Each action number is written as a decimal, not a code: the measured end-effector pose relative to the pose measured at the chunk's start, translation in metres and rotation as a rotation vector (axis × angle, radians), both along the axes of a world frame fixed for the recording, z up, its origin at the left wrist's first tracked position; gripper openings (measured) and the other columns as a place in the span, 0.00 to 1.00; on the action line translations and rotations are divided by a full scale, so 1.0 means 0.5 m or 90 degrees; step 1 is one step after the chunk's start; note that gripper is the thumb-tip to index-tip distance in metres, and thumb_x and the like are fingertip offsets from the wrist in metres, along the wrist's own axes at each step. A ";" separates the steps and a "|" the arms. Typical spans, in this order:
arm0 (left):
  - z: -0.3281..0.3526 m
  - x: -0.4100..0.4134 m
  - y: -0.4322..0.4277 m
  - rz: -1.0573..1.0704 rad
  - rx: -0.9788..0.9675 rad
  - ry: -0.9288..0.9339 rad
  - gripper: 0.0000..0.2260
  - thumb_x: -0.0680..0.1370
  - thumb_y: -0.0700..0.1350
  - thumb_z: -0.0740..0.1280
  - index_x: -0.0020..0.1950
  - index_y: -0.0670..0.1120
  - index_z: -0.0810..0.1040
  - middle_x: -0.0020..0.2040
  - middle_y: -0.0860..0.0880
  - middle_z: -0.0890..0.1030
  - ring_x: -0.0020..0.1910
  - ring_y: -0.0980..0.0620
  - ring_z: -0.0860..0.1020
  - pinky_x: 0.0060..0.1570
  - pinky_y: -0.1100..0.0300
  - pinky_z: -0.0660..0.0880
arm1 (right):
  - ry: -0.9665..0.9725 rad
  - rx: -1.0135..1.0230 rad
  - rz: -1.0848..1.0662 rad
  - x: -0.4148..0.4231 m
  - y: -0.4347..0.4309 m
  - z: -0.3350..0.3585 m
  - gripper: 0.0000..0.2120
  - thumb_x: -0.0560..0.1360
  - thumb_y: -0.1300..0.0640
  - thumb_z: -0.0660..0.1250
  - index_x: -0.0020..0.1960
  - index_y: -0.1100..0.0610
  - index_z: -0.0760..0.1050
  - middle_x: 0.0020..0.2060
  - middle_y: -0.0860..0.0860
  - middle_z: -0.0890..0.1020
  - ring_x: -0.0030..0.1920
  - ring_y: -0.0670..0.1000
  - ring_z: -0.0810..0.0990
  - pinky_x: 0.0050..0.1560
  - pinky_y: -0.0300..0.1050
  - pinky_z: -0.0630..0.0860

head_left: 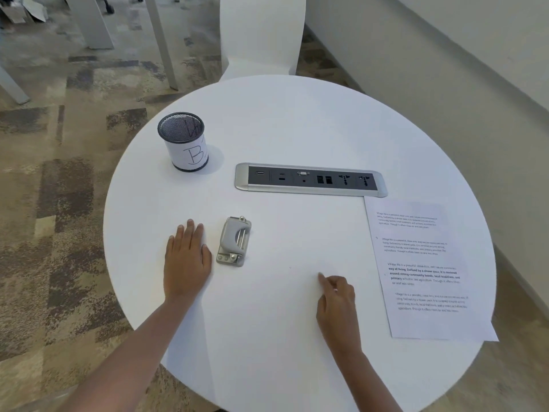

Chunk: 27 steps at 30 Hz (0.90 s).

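Starting nearest: both forearms are cut off by the bottom edge. Right hand (337,301) rests on the round white table (282,120), index stretched out w/ tip on the top, other fingers curled under, gripping nothing; thumb hidden. Left hand (187,260) lies flat, fingers straight & close together, just beside the grey hole punch (234,240), not touching it. Punch sits left of centre. Printed sheet (427,263) at right, near corner overhanging the rim; text too small to read. Farther back: socket strip (310,179), then mesh cup (185,142) labelled "B", inside hard to make out. White chair (263,37) beyond, top cropped.
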State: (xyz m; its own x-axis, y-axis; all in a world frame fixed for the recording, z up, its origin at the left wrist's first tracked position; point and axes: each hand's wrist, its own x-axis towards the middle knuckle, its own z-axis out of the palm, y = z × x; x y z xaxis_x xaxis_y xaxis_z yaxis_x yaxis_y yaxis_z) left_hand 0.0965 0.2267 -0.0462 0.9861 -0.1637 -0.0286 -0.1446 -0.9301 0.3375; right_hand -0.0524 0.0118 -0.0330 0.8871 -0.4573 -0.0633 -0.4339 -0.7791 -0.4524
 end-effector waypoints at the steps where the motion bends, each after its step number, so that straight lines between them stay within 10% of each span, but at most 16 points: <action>1: 0.000 -0.001 0.000 0.000 0.000 -0.001 0.26 0.73 0.45 0.48 0.64 0.35 0.73 0.66 0.34 0.74 0.65 0.34 0.72 0.63 0.39 0.69 | -0.013 0.018 -0.004 0.004 0.005 0.001 0.19 0.75 0.71 0.56 0.64 0.63 0.72 0.54 0.58 0.76 0.54 0.56 0.71 0.52 0.42 0.71; 9: 0.001 -0.003 -0.001 0.005 -0.015 -0.017 0.28 0.73 0.47 0.46 0.65 0.35 0.72 0.67 0.34 0.72 0.67 0.35 0.70 0.66 0.40 0.66 | -0.082 0.183 -0.180 0.033 0.001 0.010 0.10 0.74 0.67 0.61 0.52 0.62 0.79 0.49 0.58 0.78 0.50 0.55 0.77 0.47 0.34 0.66; 27: 0.003 0.001 0.003 -0.006 -0.014 0.002 0.24 0.73 0.44 0.49 0.62 0.34 0.75 0.64 0.34 0.75 0.62 0.34 0.74 0.61 0.39 0.70 | 0.092 -0.024 -0.082 0.073 0.015 0.035 0.11 0.77 0.64 0.58 0.35 0.63 0.69 0.38 0.55 0.71 0.40 0.55 0.70 0.36 0.46 0.65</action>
State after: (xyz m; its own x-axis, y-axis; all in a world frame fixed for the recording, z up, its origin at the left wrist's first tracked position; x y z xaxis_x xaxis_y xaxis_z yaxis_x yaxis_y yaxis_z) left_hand 0.0968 0.2281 -0.0449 0.9844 -0.1739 -0.0283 -0.1524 -0.9212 0.3580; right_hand -0.0158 0.0195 -0.0153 0.8042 -0.5707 -0.1662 -0.5892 -0.7285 -0.3493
